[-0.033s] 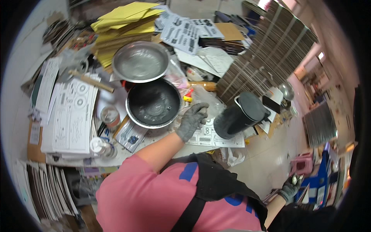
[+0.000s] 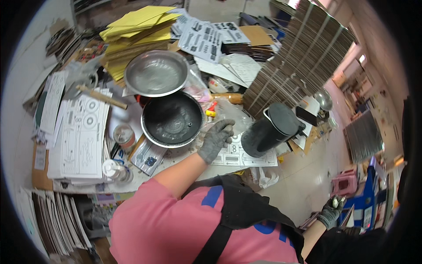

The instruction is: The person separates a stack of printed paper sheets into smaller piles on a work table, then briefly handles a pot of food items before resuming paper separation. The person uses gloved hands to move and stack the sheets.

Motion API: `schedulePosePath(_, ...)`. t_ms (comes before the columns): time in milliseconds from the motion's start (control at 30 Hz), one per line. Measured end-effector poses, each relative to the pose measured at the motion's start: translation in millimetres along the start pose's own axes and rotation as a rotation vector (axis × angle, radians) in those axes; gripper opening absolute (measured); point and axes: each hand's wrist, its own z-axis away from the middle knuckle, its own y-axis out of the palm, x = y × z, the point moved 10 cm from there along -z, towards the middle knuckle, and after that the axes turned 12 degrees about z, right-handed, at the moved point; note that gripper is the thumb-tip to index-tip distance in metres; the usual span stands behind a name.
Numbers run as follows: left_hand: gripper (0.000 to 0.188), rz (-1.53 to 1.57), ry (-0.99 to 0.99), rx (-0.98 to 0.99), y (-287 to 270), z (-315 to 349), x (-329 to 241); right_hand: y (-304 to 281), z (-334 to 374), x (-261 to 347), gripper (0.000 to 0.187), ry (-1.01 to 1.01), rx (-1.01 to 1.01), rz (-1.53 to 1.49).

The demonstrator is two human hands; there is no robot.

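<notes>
- Cluttered white tabletop [image 2: 177, 155]; tiled floor [image 2: 299, 187] at right.
- Yellow sheets [image 2: 136, 22] behind steel pan [image 2: 154, 77]; bundled cardboard stack [image 2: 294, 61] behind black canister [image 2: 261, 138].
- Gloved left hand [image 2: 216, 141], fingers curled, between black pan [image 2: 172, 116] and canister; can't tell if holding anything.
- Gloved right hand [image 2: 329, 214], low right, closed around small pale item [image 2: 336, 202].

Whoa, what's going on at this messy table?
A person in a pink shirt is at a crowded table. Their gloved left hand is between a black pan and a black container, fingers curled; I can't tell whether it holds anything. The gloved right hand is away from the table, with a small pale thing at its fingers, too small to make out. A metal pan sits just behind the black one.
</notes>
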Motion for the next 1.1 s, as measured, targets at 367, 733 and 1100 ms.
schedulePosePath(367, 0.032, -0.159, -0.226, -0.01, 11.1, 26.4, 80.5, -42.7, 118.7, 12.8, 0.034, -0.144, -0.306, 0.031)
schedulePosePath(733, 0.037, -0.385, -0.518, 0.622, 246.1, 113.8, 223.0, -209.3, 362.8, 99.8, 0.046, -0.321, -0.8, -0.005)
schedulePosePath(1100, 0.041, -0.497, -0.905, 0.998, 320.2, 245.8, 344.0, -240.8, 373.6, 36.9, 0.021, -0.051, -0.546, -0.119)
